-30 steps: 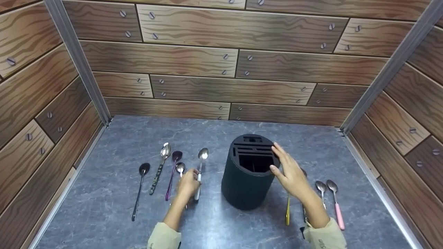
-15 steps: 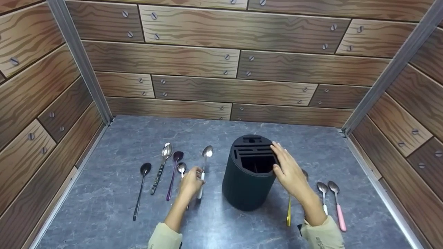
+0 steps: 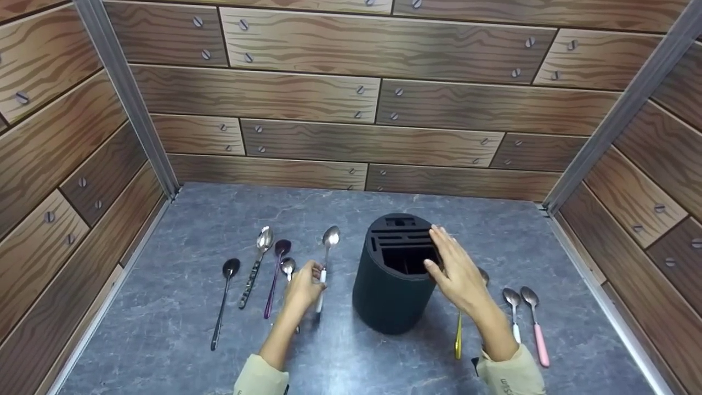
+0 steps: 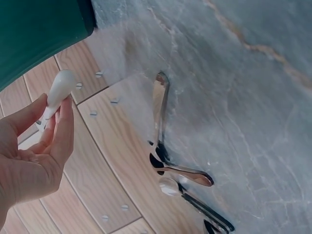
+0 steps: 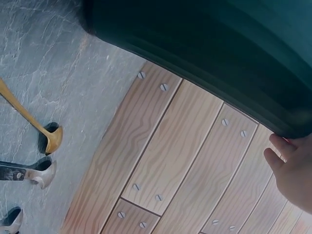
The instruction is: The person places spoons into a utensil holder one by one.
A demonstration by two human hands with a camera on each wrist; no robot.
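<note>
Between its thumb and fingers, my left hand (image 3: 303, 286) pinches the white handle of a spoon (image 3: 330, 237), its metal bowl pointing away from me. The left wrist view shows the white handle (image 4: 61, 88) raised off the table. A dark green cylindrical utensil holder (image 3: 390, 307) stands upright to the right, with slots and a larger opening in its black top. My right hand (image 3: 459, 277) rests on the holder's right rim, fingers extended. In the right wrist view, fingertips (image 5: 280, 151) touch the holder's edge.
Left of my left hand lie a small spoon (image 3: 288, 266), a purple spoon (image 3: 282, 247), a patterned-handle spoon (image 3: 264, 238) and a dark spoon (image 3: 231, 267). Right of the holder are a yellow-handled spoon (image 3: 458, 340), a white-handled spoon (image 3: 511, 297) and a pink-handled spoon (image 3: 540, 343). Wood-patterned walls enclose the table.
My left hand has shifted slightly right with the white-handled spoon, which has moved away from the small spoon. The right hand stays on the holder, with its thumb shifting a little.
</note>
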